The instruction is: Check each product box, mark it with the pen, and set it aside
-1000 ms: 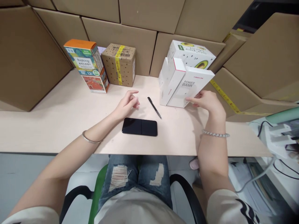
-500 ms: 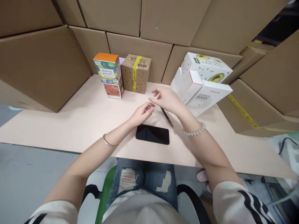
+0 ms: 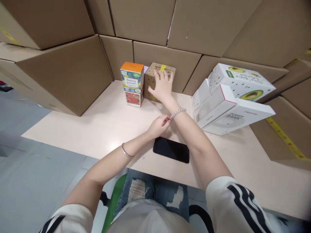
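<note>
Our right hand (image 3: pixel 163 87) now reaches farther back, splayed over the brown box (image 3: pixel 149 79) beside the carton (image 3: pixel 132 84) — stiff, we judge, best taken by opposite sides; our left hand (image 3: pixel 157 127) half-curls, hold unclear.

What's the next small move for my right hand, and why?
Perhaps close your right hand around the yellow-taped cardboard box: the fingers are spread across its near side and top edge, with no closed grip visible.
</note>
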Tool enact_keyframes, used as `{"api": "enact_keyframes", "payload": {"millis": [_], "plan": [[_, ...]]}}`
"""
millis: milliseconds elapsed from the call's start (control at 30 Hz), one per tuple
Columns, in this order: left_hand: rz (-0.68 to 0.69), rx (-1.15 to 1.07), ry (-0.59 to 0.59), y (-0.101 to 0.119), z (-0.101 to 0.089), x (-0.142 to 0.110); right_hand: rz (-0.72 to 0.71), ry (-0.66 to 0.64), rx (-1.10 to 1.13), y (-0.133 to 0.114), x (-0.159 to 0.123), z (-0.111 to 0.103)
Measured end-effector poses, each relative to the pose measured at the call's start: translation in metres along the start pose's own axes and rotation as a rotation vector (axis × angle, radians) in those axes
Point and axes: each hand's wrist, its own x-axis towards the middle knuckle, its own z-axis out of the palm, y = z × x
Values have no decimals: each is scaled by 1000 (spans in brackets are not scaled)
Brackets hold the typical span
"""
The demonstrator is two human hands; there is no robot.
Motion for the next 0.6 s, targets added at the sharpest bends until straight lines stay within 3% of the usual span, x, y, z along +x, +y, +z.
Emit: {"api": "enact_keyframes", "payload": {"millis": [200, 367, 500, 600], "plan": [[4, -8, 20, 1, 0, 1, 292, 227, 167, 20, -13, 4], [-26, -40, 65, 2, -3, 2, 512, 320, 252, 36, 5, 19], [-69, -68, 126, 4, -6, 2, 570, 317, 288, 39, 17, 28], [-103, -133, 237, 4, -10, 3, 554, 293, 275, 36, 19, 31]]}}
